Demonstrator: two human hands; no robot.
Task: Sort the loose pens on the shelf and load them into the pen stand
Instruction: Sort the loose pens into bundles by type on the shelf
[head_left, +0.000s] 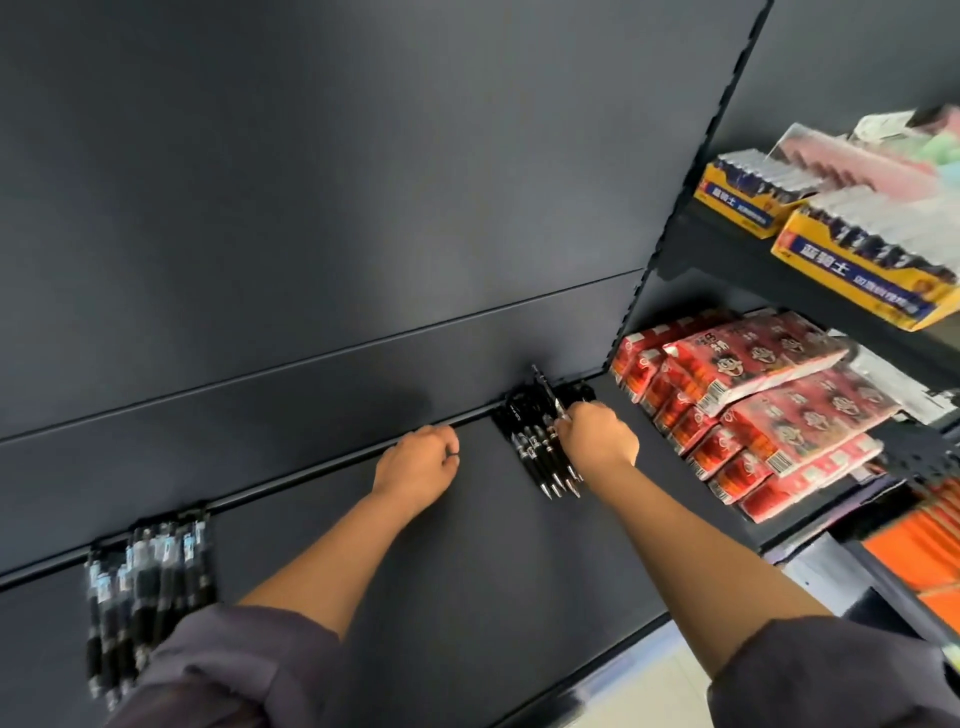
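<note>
- The right hand (597, 436) reaches out over the dark shelf (467, 571), and its fingers (563, 423) are closed round one black pen (546, 387).
- The held pen stands tilted. Its far end rises past the fingers toward the back panel (363, 182).
- The loose pens (543, 460) lie side by side on the shelf, directly under those fingers and a little to their left. Their tips point back toward the person.
- Just beyond the right fingers, against the foot of the back panel, sits a black heap (519, 405). It is too dark and blurred to tell its parts apart.
- The left hand (418, 460) rests on the shelf well to the left of the right fingers, close to the groove where shelf meets back panel.
- Its fingers (447, 441) are loosely curled, and nothing can be seen held in them.
- A bundle of wrapped pens (145, 582) lies far to the left of the left fingers and nearer the person. It is partly covered by a grey sleeve (234, 670).
- To the right of the right fingers, past the slotted upright, red packets (753, 395) are stacked on the neighbouring shelf.
- Above them, on a higher shelf, stand yellow and blue boxes (857, 260).
</note>
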